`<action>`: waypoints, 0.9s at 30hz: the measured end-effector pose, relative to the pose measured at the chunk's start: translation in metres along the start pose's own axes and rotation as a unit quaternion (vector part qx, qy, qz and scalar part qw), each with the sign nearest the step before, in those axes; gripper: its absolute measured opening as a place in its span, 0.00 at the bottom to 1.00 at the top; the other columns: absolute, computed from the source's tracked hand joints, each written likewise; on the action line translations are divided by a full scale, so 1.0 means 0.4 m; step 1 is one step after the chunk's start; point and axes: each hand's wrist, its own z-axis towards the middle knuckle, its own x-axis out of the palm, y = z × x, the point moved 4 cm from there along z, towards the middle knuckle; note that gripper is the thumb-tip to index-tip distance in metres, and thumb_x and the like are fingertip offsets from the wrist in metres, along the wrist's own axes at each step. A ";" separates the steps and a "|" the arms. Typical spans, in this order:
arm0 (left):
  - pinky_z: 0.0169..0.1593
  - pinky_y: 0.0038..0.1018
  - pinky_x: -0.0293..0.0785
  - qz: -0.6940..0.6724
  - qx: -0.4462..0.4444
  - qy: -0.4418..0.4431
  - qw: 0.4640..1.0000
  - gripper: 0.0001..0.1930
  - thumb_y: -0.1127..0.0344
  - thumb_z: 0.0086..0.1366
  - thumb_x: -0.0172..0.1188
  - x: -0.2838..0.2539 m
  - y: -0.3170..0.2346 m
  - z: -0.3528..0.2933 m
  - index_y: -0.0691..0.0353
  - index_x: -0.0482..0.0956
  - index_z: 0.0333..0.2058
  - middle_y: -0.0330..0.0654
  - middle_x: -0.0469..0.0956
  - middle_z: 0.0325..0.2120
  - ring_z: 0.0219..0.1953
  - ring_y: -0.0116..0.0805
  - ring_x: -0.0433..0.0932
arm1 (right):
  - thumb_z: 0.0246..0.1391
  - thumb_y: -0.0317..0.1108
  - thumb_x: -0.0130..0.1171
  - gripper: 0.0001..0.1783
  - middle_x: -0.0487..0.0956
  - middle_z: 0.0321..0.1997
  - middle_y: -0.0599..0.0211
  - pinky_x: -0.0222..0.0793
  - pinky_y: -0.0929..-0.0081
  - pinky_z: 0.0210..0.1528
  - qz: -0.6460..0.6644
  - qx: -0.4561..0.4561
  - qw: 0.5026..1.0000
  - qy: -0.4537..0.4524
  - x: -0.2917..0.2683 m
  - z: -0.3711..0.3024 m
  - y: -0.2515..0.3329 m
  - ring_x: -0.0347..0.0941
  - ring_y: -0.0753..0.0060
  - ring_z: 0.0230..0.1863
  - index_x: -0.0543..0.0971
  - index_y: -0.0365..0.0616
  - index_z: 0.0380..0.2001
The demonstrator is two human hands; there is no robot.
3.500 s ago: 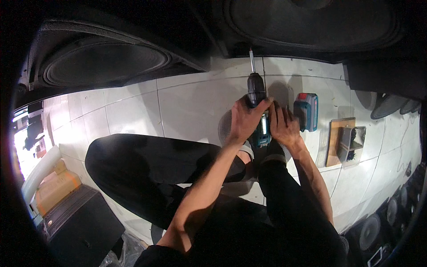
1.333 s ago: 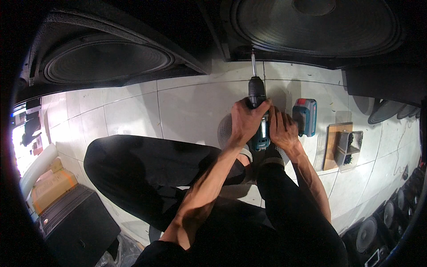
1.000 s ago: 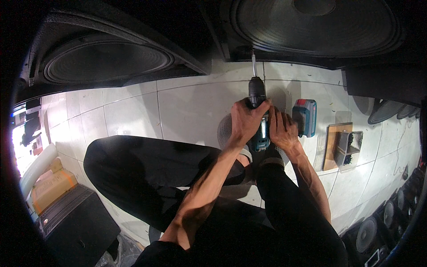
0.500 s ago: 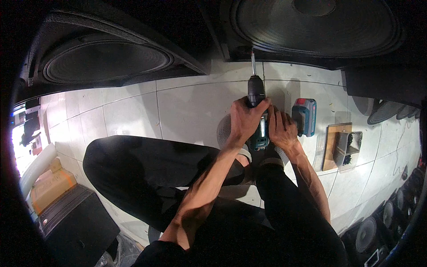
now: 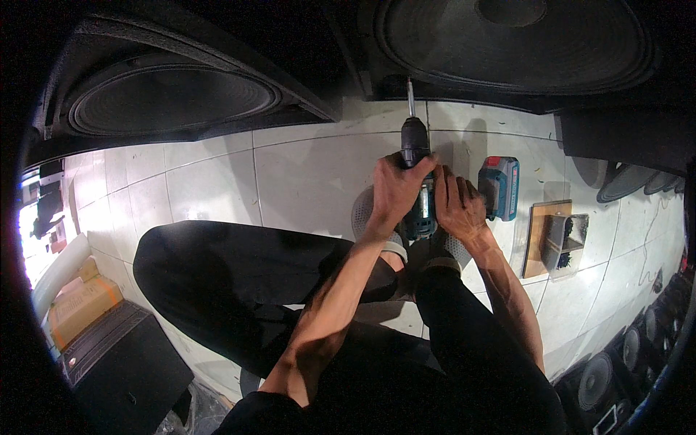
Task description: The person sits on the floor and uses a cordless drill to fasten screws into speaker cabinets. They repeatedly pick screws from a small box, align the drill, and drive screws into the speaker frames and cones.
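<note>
A cordless drill (image 5: pixel 420 210), teal and black, lies sideways between my hands, its battery (image 5: pixel 500 187) out to the right. My left hand (image 5: pixel 395 190) is wrapped round the body just behind the black chuck. Closed on the grip is my right hand (image 5: pixel 461 206), its fingers partly hiding the handle. From the chuck a long metal bit (image 5: pixel 411 98) points away from me. The bit's tip reaches the lower frame edge of a big black loudspeaker (image 5: pixel 507 54); whether a screw sits there is too dark to see.
Another large speaker cabinet (image 5: pixel 174 101) stands at the far left. On the tiled floor (image 5: pixel 304 174), right of the drill, is a wooden board (image 5: pixel 537 239) with a compartmented box of dark screws (image 5: pixel 569 239). Several small speakers (image 5: pixel 596 380) line the lower right. A cardboard box (image 5: pixel 83 308) sits lower left.
The drill has moved slightly forward and tipped a little, with its battery swinging a bit to the right. Both hands keep their hold.
</note>
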 end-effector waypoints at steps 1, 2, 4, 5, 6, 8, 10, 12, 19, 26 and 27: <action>0.23 0.29 0.68 -0.014 -0.007 -0.001 1.000 0.24 0.50 0.54 0.66 0.000 0.002 0.001 0.72 0.79 0.23 0.41 0.74 0.14 0.20 0.23 0.70 | 0.49 0.26 0.56 0.27 0.77 0.41 0.52 0.78 0.70 0.31 0.003 0.003 1.000 -0.001 -0.005 0.006 0.002 0.77 0.64 0.29 0.70 0.27 0.54; 0.23 0.29 0.69 -0.028 -0.013 -0.003 1.000 0.24 0.50 0.54 0.66 0.000 0.005 0.001 0.72 0.78 0.23 0.41 0.74 0.14 0.20 0.22 0.70 | 0.48 0.26 0.57 0.28 0.77 0.42 0.51 0.78 0.70 0.31 0.006 0.005 1.000 -0.003 -0.006 0.009 0.003 0.77 0.64 0.29 0.70 0.27 0.54; 0.24 0.29 0.69 -0.013 -0.003 -0.001 1.000 0.24 0.50 0.54 0.65 -0.001 0.001 0.003 0.72 0.79 0.23 0.41 0.74 0.14 0.20 0.22 0.69 | 0.48 0.26 0.57 0.28 0.77 0.42 0.51 0.78 0.70 0.30 -0.003 -0.002 1.000 0.001 -0.003 0.006 0.001 0.77 0.64 0.29 0.70 0.27 0.54; 0.24 0.29 0.69 -0.006 0.002 0.000 1.000 0.24 0.50 0.54 0.65 -0.001 0.000 0.004 0.72 0.79 0.23 0.41 0.74 0.14 0.21 0.22 0.69 | 0.48 0.26 0.57 0.28 0.77 0.42 0.51 0.78 0.70 0.30 -0.007 -0.006 1.000 0.002 -0.003 0.005 0.000 0.77 0.64 0.28 0.70 0.26 0.54; 0.25 0.29 0.69 -0.005 -0.005 0.002 1.000 0.24 0.50 0.54 0.65 -0.001 0.002 0.004 0.72 0.79 0.23 0.41 0.74 0.14 0.21 0.22 0.69 | 0.48 0.26 0.57 0.28 0.77 0.42 0.51 0.78 0.71 0.30 -0.011 -0.009 1.000 0.006 -0.004 0.006 0.001 0.77 0.65 0.28 0.70 0.26 0.54; 0.25 0.29 0.69 -0.003 -0.019 0.004 1.000 0.24 0.50 0.53 0.66 -0.001 0.006 0.005 0.72 0.79 0.24 0.41 0.74 0.14 0.21 0.22 0.69 | 0.47 0.26 0.56 0.28 0.77 0.41 0.50 0.78 0.71 0.30 -0.018 -0.016 1.000 0.014 -0.010 0.010 0.001 0.76 0.65 0.27 0.70 0.26 0.54; 0.25 0.29 0.69 -0.040 -0.096 0.012 0.995 0.24 0.50 0.54 0.65 -0.007 -0.025 0.004 0.72 0.80 0.24 0.41 0.74 0.15 0.21 0.22 0.69 | 0.47 0.25 0.56 0.28 0.77 0.41 0.50 0.77 0.71 0.29 -0.018 -0.015 1.000 0.013 -0.017 0.019 -0.005 0.76 0.66 0.26 0.70 0.26 0.54; 0.25 0.29 0.69 -0.054 -0.128 0.018 0.990 0.23 0.50 0.54 0.65 -0.006 -0.035 0.003 0.72 0.80 0.24 0.41 0.75 0.15 0.21 0.22 0.69 | 0.47 0.25 0.56 0.28 0.76 0.40 0.50 0.77 0.72 0.28 -0.020 -0.017 1.000 0.011 -0.017 0.019 -0.008 0.76 0.67 0.26 0.70 0.26 0.54; 0.25 0.29 0.69 -0.049 -0.134 0.020 0.990 0.23 0.50 0.54 0.65 -0.003 -0.036 0.006 0.71 0.79 0.24 0.42 0.74 0.15 0.21 0.20 0.69 | 0.46 0.27 0.57 0.29 0.76 0.39 0.52 0.76 0.73 0.26 -0.028 -0.025 0.999 0.016 -0.021 0.019 -0.011 0.75 0.67 0.25 0.70 0.26 0.54; 0.25 0.29 0.70 -0.059 -0.140 0.023 0.988 0.22 0.51 0.55 0.65 -0.008 -0.032 0.009 0.69 0.80 0.25 0.45 0.74 0.15 0.21 0.21 0.71 | 0.46 0.28 0.57 0.30 0.75 0.40 0.53 0.76 0.75 0.28 -0.067 -0.046 0.996 0.024 -0.038 0.033 -0.009 0.75 0.68 0.26 0.70 0.27 0.54; 0.25 0.29 0.70 -0.048 -0.093 0.026 0.994 0.21 0.51 0.55 0.65 -0.006 -0.033 0.014 0.69 0.80 0.25 0.45 0.74 0.15 0.21 0.21 0.71 | 0.46 0.29 0.57 0.30 0.75 0.40 0.53 0.76 0.74 0.28 -0.067 -0.044 0.997 0.022 -0.035 0.033 -0.012 0.75 0.68 0.26 0.70 0.28 0.55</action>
